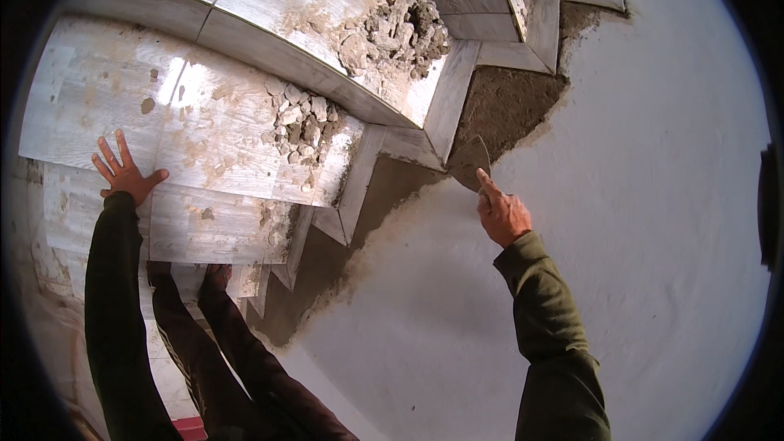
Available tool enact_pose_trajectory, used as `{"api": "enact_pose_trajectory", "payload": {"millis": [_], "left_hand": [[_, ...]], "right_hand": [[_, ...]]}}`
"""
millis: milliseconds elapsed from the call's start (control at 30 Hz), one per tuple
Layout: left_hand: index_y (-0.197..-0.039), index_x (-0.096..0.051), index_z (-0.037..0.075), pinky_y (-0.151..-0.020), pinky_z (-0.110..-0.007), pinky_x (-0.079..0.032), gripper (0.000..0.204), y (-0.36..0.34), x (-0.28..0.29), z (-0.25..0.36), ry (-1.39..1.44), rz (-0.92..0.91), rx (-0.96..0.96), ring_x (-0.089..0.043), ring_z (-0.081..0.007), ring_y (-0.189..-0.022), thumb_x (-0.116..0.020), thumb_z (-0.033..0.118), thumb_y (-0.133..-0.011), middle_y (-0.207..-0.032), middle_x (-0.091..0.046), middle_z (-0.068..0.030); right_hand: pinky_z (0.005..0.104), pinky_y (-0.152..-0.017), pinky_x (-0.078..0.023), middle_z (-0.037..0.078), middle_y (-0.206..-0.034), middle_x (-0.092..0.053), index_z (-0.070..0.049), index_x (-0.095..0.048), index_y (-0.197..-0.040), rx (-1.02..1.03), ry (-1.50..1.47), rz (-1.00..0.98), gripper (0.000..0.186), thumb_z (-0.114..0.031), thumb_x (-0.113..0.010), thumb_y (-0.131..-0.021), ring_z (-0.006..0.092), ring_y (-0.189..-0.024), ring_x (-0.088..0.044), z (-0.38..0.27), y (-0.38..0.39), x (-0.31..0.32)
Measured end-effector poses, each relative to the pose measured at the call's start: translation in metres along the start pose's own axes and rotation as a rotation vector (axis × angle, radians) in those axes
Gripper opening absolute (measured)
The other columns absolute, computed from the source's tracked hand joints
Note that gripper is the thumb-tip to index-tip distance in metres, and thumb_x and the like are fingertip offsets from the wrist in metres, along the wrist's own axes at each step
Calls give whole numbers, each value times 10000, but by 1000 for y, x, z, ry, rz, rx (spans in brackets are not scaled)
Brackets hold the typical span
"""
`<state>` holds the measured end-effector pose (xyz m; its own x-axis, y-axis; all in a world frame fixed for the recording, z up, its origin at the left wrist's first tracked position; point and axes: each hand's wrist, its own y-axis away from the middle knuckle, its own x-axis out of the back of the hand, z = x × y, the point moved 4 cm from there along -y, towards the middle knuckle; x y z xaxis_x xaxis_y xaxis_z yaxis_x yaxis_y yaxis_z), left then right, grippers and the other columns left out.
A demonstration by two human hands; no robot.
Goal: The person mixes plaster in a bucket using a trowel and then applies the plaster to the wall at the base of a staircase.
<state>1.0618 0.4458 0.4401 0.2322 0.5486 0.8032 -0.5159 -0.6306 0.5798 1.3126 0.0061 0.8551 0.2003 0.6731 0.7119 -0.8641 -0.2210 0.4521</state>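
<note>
My right hand is closed round a trowel, its index finger stretched toward the blade. The trowel's blade lies against the wall beside the corner of the stepped tile skirting. Dark, rough mortar fills the band between skirting and white wall just above the blade. A smoother grey-brown mortar strip runs down along the lower skirting pieces. On the left, my left hand rests with fingers spread at the front edge of a tiled stair tread. The trowel's handle is hidden in my grip.
Broken rubble is heaped on the upper step, and a smaller rubble pile lies on the step below, both near the skirting. Dirt smears the wood-look tiles. The white wall spans the right side. My legs stand on lower stairs.
</note>
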Motion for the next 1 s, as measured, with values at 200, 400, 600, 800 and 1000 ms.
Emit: {"api": "enact_pose_trajectory", "payload": {"millis": [200,400,600,800,1000], "left_hand": [[-1398,154,296,-867,-740,-244,1250,-1,-5,-5,-7,17,6,172,-414,-1322,-747,576,-578,-1448,248,-106],[-1398,154,296,-867,-738,-246,1247,1,-4,-3,2,17,5,167,-416,-1322,-744,579,-580,-1451,237,-109],[-1398,154,294,-861,-744,-243,1252,0,-4,-5,10,47,-20,171,-418,-1321,-745,582,-575,-1446,250,-106],[-1397,159,293,-866,-745,-234,1249,1,-5,-3,20,16,-14,182,-416,-1318,-744,576,-581,-1440,266,-105],[-1396,160,296,-865,-746,-236,1238,2,-2,-3,45,30,-25,185,-410,-1319,-744,563,-593,-1440,268,-100]], "right_hand": [[481,-552,-471,195,-672,-602,-244,-368,-1324,18,18,75,494,-202,-473,-843,386,-616,-588,0,-3,-6],[483,-547,-469,191,-686,-607,-246,-367,-1325,24,13,52,497,-208,-481,-842,384,-616,-589,-1,-1,-5],[480,-566,-474,185,-678,-609,-246,-391,-1314,43,-3,43,480,-208,-481,-843,381,-623,-591,-3,-5,-2],[476,-614,-482,192,-703,-615,-233,-425,-1297,-5,11,16,464,-217,-479,-836,382,-664,-599,-9,-14,7],[477,-661,-487,194,-748,-623,-223,-472,-1268,28,22,-131,452,-212,-470,-816,376,-703,-608,-12,-24,3]]}}
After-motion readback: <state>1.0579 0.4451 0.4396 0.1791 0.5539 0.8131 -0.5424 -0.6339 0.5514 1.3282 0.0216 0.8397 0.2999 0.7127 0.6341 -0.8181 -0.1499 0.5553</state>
